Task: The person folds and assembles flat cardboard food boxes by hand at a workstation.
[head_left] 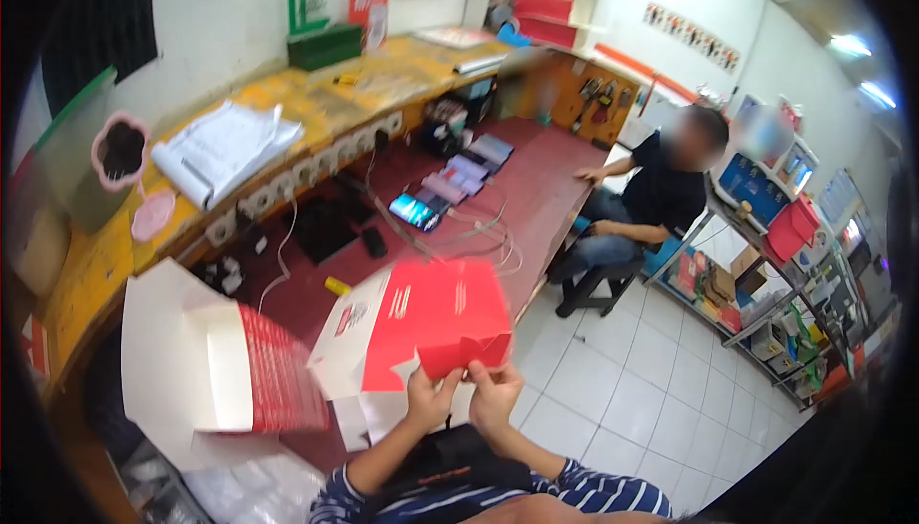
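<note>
A red and white cardboard box (436, 313), partly unfolded, is in front of my body. My left hand (433, 398) grips its near edge, thumb pressed against the red flap. Close beside it, my right hand (495, 396) pinches the same edge at a folded red corner, fingers partly hidden behind the card. A second box (278, 380) stands open to the left, with a white inside and printed red side. White card flaps lie between the two boxes.
Several phones, one a lit phone (415, 211), lie on the red desk (536, 160) among cables. Papers (225, 151) and a pink flower-shaped mirror (123, 151) are on the yellow shelf. A seated person (661, 179) is at right, near a metal rack (728, 275). Clear plastic bags (254, 486) lie lower left.
</note>
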`<state>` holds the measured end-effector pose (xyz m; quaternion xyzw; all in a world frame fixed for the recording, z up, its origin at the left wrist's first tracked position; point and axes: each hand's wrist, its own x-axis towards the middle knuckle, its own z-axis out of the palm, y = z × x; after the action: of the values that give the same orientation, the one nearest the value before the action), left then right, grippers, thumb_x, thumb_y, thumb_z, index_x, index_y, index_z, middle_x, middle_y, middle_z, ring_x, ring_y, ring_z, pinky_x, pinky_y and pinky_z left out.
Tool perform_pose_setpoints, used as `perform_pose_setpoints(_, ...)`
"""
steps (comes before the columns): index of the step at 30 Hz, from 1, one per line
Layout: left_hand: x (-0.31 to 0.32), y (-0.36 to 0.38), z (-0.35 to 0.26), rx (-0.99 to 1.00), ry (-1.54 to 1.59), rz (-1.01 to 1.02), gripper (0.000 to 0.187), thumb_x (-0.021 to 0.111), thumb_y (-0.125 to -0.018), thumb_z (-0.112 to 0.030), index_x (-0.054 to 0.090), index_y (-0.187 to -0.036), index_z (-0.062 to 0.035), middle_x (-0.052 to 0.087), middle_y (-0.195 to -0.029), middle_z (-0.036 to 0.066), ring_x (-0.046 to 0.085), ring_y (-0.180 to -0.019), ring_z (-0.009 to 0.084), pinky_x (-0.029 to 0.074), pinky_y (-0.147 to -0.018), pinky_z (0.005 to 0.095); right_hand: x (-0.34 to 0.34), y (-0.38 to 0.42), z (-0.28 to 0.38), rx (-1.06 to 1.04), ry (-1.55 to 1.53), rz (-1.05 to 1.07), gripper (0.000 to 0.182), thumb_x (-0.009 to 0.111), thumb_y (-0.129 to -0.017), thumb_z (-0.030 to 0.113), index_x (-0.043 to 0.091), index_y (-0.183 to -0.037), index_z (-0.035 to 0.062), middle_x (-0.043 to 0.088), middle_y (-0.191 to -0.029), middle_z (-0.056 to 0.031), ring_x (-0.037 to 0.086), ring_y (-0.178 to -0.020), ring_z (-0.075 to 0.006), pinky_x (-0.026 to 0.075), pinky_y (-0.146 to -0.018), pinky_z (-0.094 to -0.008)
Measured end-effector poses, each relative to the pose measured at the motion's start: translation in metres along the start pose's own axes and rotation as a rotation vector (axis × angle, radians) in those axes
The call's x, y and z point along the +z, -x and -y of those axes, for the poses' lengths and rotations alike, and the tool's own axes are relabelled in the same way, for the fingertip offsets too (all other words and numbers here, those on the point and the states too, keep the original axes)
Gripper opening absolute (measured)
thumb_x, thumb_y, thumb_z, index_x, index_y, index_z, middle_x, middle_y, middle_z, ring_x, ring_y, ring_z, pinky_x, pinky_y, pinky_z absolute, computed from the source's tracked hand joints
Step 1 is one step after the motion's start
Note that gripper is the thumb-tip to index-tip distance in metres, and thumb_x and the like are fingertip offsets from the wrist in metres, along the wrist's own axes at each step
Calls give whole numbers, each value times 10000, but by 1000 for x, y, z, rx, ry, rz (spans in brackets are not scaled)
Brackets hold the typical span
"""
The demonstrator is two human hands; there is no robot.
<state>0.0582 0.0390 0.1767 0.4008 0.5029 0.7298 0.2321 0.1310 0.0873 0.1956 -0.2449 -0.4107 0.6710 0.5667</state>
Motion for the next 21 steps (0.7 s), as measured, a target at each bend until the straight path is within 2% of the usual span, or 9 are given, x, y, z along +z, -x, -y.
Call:
perform_pose_setpoints(1, -4, -3, 3, -16, 29, 69, 240, 494, -793, 5, 442, -1027, 18, 539, -911, 75, 529, -813, 129, 433, -715, 260, 1, -5, 0, 59, -94, 48, 131, 621, -715, 22, 556, -827, 36, 576, -755, -42, 526, -597, -115, 432, -523, -238)
perform_pose_setpoints(3, -7, -11, -3, 73, 4, -62, 221, 524, -777, -34, 488, -990, 11, 565, -888, 69, 549, -756, 130, 434, -695, 250, 5, -15, 15, 274, -265, 53, 140, 617, -713, 13, 535, -824, 40, 565, -779, -44, 537, -623, -123, 449, -543, -239)
perform_pose_setpoints(5, -18, -14, -22, -64, 198, -165, 253, 517, -781, -43, 460, -1022, 11, 545, -923, 73, 526, -809, 131, 412, -730, 255, -11, -31, 9, 204, -212, 110, 128, 611, -718, 3, 519, -804, 28, 553, -769, -40, 536, -626, -115, 457, -564, -235)
perform_pose_setpoints(6, -33, -17, -10, 80, 14, -123, 313, 508, -789, -50, 405, -1076, 20, 531, -942, 83, 500, -874, 144, 398, -766, 266, -17, -35, 6, 160, -152, 159, 120, 604, -723, -7, 503, -784, 16, 541, -758, -37, 535, -629, -106, 466, -586, -231)
perform_pose_setpoints(7, -37, -16, -13, 83, 21, -110, 313, 508, -789, -50, 405, -1076, 20, 531, -942, 83, 500, -874, 144, 398, -766, 266, -16, -34, 4, 147, -151, 151, 120, 604, -723, -7, 503, -784, 16, 541, -758, -37, 535, -629, -106, 466, -586, -231)
perform_pose_setpoints(9, -33, -13, -18, 134, -357, -136, 357, 502, -795, -57, 367, -1114, 31, 511, -986, 112, 491, -915, 165, 398, -790, 279, -12, -29, -3, 22, 105, 174, 126, 600, -732, 5, 475, -734, 20, 510, -726, -30, 539, -646, -113, 478, -597, -232)
perform_pose_setpoints(12, -20, -10, -3, 4, 8, -252, 464, 442, -831, -54, 221, -1232, 21, 462, -1071, 133, 509, -895, 171, 408, -789, 267, -7, -14, -11, -10, 89, 1, 151, 599, -723, -17, 465, -701, 50, 520, -742, -28, 548, -660, -128, 486, -585, -255)
perform_pose_setpoints(15, -21, -13, -9, 63, 4, -259, 493, 448, -831, -66, 198, -1249, 11, 444, -1103, 133, 492, -943, 181, 401, -807, 276, 0, -16, -12, 195, -82, 159, 130, 593, -728, -16, 485, -714, 55, 531, -774, -31, 554, -687, -126, 486, -579, -256)
perform_pose_setpoints(21, -11, -9, -14, 21, 1, -285, 447, 507, -787, -31, 292, -1175, 27, 444, -1081, 115, 465, -970, 156, 382, -826, 285, 1, -9, -8, 415, -305, 16, 70, 576, -764, 68, 524, -758, 113, 559, -805, 4, 544, -682, -95, 456, -576, -249)
